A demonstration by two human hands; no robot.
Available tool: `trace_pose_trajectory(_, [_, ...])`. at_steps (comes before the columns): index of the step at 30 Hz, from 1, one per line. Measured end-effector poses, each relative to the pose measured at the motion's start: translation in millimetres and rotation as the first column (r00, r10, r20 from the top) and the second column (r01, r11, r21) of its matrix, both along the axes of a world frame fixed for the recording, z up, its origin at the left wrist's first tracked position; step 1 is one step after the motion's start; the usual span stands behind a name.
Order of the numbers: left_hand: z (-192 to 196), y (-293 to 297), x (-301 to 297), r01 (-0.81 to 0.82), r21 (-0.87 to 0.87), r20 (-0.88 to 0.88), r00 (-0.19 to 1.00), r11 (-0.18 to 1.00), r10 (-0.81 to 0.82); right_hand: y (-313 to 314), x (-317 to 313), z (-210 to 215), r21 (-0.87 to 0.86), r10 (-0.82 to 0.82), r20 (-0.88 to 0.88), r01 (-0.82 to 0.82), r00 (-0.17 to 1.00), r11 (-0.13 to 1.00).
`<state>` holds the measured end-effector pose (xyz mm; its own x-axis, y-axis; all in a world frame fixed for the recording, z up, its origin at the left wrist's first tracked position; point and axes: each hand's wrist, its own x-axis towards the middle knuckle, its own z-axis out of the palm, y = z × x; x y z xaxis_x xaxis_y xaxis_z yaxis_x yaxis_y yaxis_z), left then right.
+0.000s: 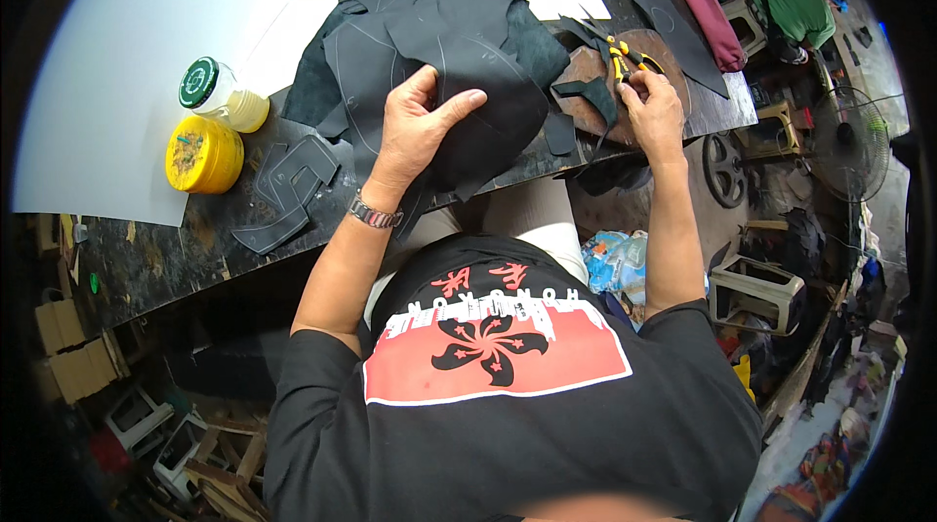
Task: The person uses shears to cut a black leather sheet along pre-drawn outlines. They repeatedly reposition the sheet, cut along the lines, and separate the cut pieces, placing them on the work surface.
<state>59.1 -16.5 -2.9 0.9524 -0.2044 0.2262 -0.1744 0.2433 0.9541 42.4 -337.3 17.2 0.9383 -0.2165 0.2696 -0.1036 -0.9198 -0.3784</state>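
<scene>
A large sheet of black leather (pixel 478 20) with pale drawn outlines lies heaped on the dark table. My left hand (pixel 418 127) is closed at its near part, thumb on top and the other fingers partly hidden by the leather. To the right, my right hand (pixel 654 110) has its fingers closed on the yellow-and-black handles of scissors (pixel 617 52), whose blades point away and to the left. They are over a round wooden board (pixel 666 46). A black leather scrap (pixel 593 98) lies on that board, near my right fingers.
Left of the leather stand a green-lidded glass jar (pixel 239 107) and a yellow tub (pixel 205 156), beside cut black pieces (pixel 288 192). A pink case (pixel 711 24) and a long black piece (pixel 673 29) lie far right. Beyond are a person (pixel 798 3), a fan (pixel 847 143) and a stool (pixel 753 290).
</scene>
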Motion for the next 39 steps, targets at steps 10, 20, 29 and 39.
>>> trace_pose_trajectory(10, [-2,-9,-12,-0.183,0.097,0.04,0.983,0.978,0.179,-1,13,9,-0.229,0.004,0.007,-0.003,1.0,0.973])
trace_pose_trajectory(20, [10,2,-15,-0.21,0.344,0.367,0.927,0.915,0.075,-26,22,-3,-0.285,0.047,0.016,-0.04,0.999,0.958])
trace_pose_trajectory(29, [38,15,-19,-0.211,0.303,0.447,0.892,0.929,0.057,-27,20,12,-0.227,0.027,-0.116,-0.053,0.993,0.972])
trace_pose_trajectory(39, [4,8,-12,-0.091,0.218,0.152,0.987,0.972,0.059,-41,23,7,-0.156,-0.002,-0.124,-0.018,0.992,0.988])
